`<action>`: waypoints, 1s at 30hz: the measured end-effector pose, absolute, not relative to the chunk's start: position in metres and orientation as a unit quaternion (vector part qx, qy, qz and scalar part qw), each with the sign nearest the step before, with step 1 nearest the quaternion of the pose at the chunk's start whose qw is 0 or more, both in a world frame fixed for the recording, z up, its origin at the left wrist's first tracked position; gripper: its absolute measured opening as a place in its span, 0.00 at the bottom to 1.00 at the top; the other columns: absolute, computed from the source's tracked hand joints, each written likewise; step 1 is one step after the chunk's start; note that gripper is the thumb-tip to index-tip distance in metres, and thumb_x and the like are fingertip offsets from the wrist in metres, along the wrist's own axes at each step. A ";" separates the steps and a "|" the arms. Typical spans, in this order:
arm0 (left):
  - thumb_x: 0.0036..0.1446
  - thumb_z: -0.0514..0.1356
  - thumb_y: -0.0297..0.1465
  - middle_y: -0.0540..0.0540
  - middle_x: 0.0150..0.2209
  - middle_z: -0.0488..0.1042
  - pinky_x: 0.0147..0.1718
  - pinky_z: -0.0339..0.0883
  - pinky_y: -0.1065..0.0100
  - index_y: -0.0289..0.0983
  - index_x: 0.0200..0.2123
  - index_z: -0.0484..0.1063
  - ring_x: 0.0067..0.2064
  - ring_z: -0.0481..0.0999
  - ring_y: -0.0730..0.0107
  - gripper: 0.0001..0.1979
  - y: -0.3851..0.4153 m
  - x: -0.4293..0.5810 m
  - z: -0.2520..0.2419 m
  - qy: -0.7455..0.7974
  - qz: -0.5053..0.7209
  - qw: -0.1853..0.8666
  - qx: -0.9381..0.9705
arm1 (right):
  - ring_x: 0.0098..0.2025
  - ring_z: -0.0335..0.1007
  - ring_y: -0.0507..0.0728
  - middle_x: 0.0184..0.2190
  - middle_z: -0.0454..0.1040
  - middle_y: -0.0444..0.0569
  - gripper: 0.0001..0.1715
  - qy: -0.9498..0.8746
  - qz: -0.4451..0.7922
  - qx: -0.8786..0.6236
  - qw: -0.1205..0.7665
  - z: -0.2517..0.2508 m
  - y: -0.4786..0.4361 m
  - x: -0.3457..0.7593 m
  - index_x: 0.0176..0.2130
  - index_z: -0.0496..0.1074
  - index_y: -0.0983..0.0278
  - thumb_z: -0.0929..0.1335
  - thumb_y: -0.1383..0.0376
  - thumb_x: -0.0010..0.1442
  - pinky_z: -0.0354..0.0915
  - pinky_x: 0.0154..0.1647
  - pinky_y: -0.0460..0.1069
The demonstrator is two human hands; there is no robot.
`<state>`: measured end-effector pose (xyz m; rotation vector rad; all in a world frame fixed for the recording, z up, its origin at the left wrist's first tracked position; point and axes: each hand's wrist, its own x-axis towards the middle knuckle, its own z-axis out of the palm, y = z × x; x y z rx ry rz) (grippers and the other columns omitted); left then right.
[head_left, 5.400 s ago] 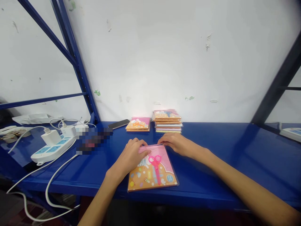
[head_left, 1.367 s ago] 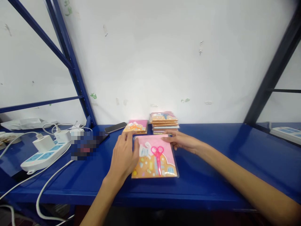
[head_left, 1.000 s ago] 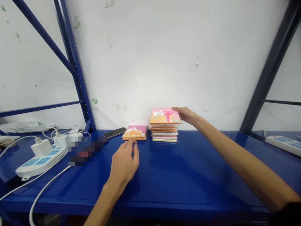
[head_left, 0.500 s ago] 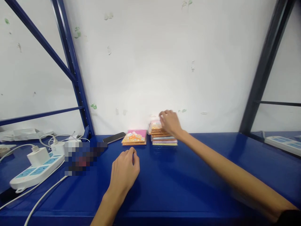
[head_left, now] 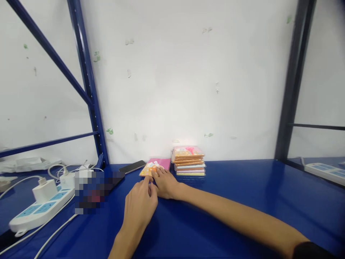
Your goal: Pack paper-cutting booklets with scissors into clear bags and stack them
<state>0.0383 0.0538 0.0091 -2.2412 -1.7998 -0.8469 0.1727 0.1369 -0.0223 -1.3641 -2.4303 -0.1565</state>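
Flat, square booklets with colourful covers lie on the blue table. My right hand (head_left: 166, 182) reaches across to the left booklet (head_left: 149, 168), which has a pink and orange cover. Its fingers lie stretched over the top of that booklet, and the thumb is mostly hidden. Just in front, my left hand (head_left: 141, 201) is loosely closed, fingers curled down, close to the booklet's front edge and to my right hand. I see nothing in it. To the right stands a taller stack of booklets (head_left: 189, 162), touched by neither hand.
A dark phone (head_left: 132, 167) lies left of the booklets. A white power strip (head_left: 40, 208) with plugged-in chargers (head_left: 44, 190) and white cables (head_left: 55, 230) takes up the left side. Behind is a white wall (head_left: 167, 82), with a blue metal frame (head_left: 94, 97) at the left.
My right hand has left the tall stack and come down leftward onto the left booklet. My left hand keeps nearly the same pose. The view has tilted slightly upward.
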 end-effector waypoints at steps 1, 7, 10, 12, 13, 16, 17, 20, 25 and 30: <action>0.67 0.50 0.30 0.43 0.35 0.79 0.33 0.61 0.65 0.39 0.49 0.72 0.38 0.80 0.57 0.13 0.054 0.038 0.009 -0.600 -0.292 0.068 -0.742 | 0.70 0.54 0.74 0.67 0.60 0.74 0.35 -0.867 -0.051 -0.466 0.169 -0.024 0.122 0.175 0.66 0.61 0.76 0.61 0.55 0.70 0.54 0.67 0.66; 0.64 0.50 0.26 0.41 0.41 0.80 0.42 0.66 0.61 0.38 0.44 0.76 0.47 0.76 0.55 0.14 0.060 0.030 0.006 -0.565 -0.330 0.042 -0.755 | 0.66 0.61 0.67 0.66 0.65 0.62 0.31 -0.915 -0.023 -0.356 0.189 -0.018 0.026 0.202 0.67 0.61 0.65 0.61 0.53 0.72 0.56 0.67 0.61; 0.64 0.51 0.26 0.40 0.44 0.80 0.50 0.65 0.58 0.36 0.43 0.78 0.49 0.73 0.55 0.15 0.064 0.028 0.002 -0.507 -0.318 0.036 -0.800 | 0.57 0.71 0.61 0.56 0.75 0.55 0.20 -0.943 -0.026 -0.294 0.153 -0.011 0.004 0.228 0.59 0.69 0.61 0.60 0.57 0.73 0.60 0.62 0.56; 0.63 0.52 0.26 0.41 0.45 0.79 0.52 0.64 0.58 0.36 0.45 0.79 0.50 0.73 0.55 0.16 0.064 0.029 -0.002 -0.472 -0.294 0.010 -0.831 | 0.54 0.72 0.58 0.53 0.77 0.52 0.17 -0.955 -0.032 -0.261 0.134 -0.007 0.002 0.247 0.56 0.70 0.61 0.61 0.59 0.73 0.60 0.61 0.54; 0.63 0.52 0.27 0.41 0.45 0.79 0.51 0.64 0.58 0.37 0.46 0.79 0.49 0.73 0.55 0.16 0.064 0.029 -0.004 -0.460 -0.278 -0.002 -0.843 | 0.54 0.72 0.58 0.53 0.77 0.51 0.17 -0.957 -0.032 -0.254 0.134 -0.006 0.003 0.256 0.56 0.70 0.61 0.61 0.59 0.73 0.59 0.61 0.54; 0.64 0.51 0.28 0.39 0.45 0.78 0.49 0.65 0.55 0.37 0.48 0.79 0.49 0.73 0.53 0.18 0.061 0.032 -0.010 -0.466 -0.230 -0.001 -0.855 | 0.56 0.71 0.57 0.55 0.76 0.49 0.16 -0.953 -0.026 -0.265 0.144 -0.006 0.011 0.279 0.57 0.68 0.59 0.61 0.61 0.74 0.58 0.60 0.53; 0.65 0.50 0.29 0.38 0.46 0.77 0.49 0.65 0.53 0.36 0.49 0.78 0.49 0.73 0.51 0.18 0.060 0.033 -0.011 -0.476 -0.219 0.012 -0.852 | 0.56 0.70 0.57 0.55 0.76 0.48 0.15 -0.950 -0.026 -0.274 0.145 -0.007 0.015 0.285 0.57 0.69 0.59 0.61 0.62 0.74 0.58 0.60 0.53; 0.67 0.48 0.32 0.34 0.47 0.75 0.49 0.64 0.51 0.34 0.51 0.77 0.50 0.72 0.47 0.20 0.058 0.032 -0.013 -0.518 -0.195 0.041 -0.832 | 0.56 0.70 0.59 0.53 0.76 0.50 0.13 -0.932 -0.047 -0.324 0.158 -0.013 0.028 0.302 0.54 0.70 0.58 0.62 0.64 0.73 0.60 0.57 0.54; 0.67 0.47 0.35 0.30 0.49 0.74 0.50 0.64 0.51 0.30 0.52 0.76 0.52 0.72 0.44 0.22 0.058 0.029 -0.011 -0.576 -0.167 0.037 -0.799 | 0.45 0.74 0.61 0.46 0.77 0.53 0.14 -0.854 -0.090 -0.476 0.189 -0.026 0.038 0.314 0.48 0.72 0.60 0.59 0.66 0.71 0.64 0.46 0.55; 0.68 0.47 0.38 0.30 0.46 0.76 0.47 0.63 0.55 0.31 0.49 0.77 0.49 0.75 0.45 0.23 0.056 0.027 -0.005 -0.581 -0.201 -0.048 -0.787 | 0.34 0.77 0.64 0.32 0.81 0.51 0.21 -0.779 -0.041 -0.612 0.126 -0.025 0.028 0.301 0.36 0.73 0.60 0.57 0.58 0.72 0.56 0.33 0.53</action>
